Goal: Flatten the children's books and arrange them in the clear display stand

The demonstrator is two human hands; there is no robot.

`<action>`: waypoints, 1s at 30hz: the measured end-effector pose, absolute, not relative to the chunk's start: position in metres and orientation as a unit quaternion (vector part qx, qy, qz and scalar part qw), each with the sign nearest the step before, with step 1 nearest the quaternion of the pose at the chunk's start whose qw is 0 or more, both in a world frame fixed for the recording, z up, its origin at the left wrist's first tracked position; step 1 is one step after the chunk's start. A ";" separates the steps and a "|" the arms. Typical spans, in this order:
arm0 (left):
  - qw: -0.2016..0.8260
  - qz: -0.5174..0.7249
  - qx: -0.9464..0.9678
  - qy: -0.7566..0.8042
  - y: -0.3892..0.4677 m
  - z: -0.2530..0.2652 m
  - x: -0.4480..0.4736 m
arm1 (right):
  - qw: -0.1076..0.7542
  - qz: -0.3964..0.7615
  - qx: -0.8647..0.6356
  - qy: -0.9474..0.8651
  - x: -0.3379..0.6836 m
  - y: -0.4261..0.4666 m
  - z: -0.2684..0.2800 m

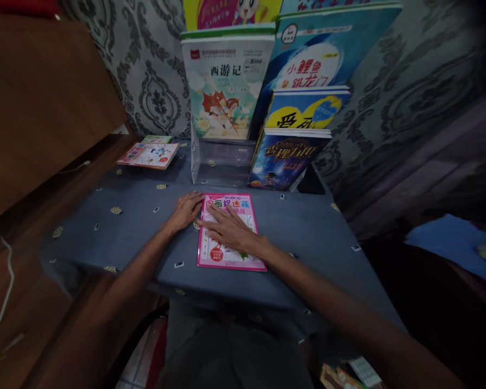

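A pink-bordered children's book (230, 265) lies closed and flat near the front edge of the table, its cover facing up. Across the cover rests my right hand (230, 229), fingers stretched out and pointing to the upper left; it hides part of the title and picture. My left hand (186, 209) lies on the cloth at the book's upper left corner, its fingertips touching or very near the edge. Its fingers are extended and close to flat. Neither hand grips anything.
Behind the book stands a clear display rack (222, 159) with several upright books, among them a white-green book (227, 81) and a dark blue book (287, 162). Thin books (149, 155) lie at the back left. A patterned grey cloth (125, 227) covers the table.
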State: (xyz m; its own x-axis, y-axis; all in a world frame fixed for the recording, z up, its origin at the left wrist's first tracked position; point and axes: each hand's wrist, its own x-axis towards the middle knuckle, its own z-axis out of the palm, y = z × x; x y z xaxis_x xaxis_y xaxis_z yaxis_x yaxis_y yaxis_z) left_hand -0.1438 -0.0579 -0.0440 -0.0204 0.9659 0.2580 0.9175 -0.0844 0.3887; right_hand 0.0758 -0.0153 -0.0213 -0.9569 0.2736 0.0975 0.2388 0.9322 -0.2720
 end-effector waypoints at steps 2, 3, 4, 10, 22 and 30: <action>0.050 0.228 0.698 0.677 -0.059 -0.043 -0.143 | 0.067 0.144 -0.094 -0.983 0.082 -0.027 -0.021; 0.049 0.226 0.698 0.678 -0.059 -0.042 -0.143 | 0.066 0.150 -0.076 -0.983 0.087 -0.034 -0.020; 0.049 0.224 0.698 0.678 -0.059 -0.042 -0.143 | 0.064 0.158 -0.060 -0.984 0.092 -0.040 -0.018; 0.046 0.219 0.701 0.677 -0.060 -0.041 -0.141 | 0.053 0.188 -0.025 -0.980 0.113 -0.070 -0.011; 0.033 0.202 0.699 0.686 -0.062 -0.040 -0.140 | 0.129 0.184 -0.305 -0.926 0.131 0.049 -0.041; 0.019 0.158 0.725 0.670 -0.043 -0.024 -0.118 | 0.207 0.300 -0.312 -0.877 0.138 0.073 -0.044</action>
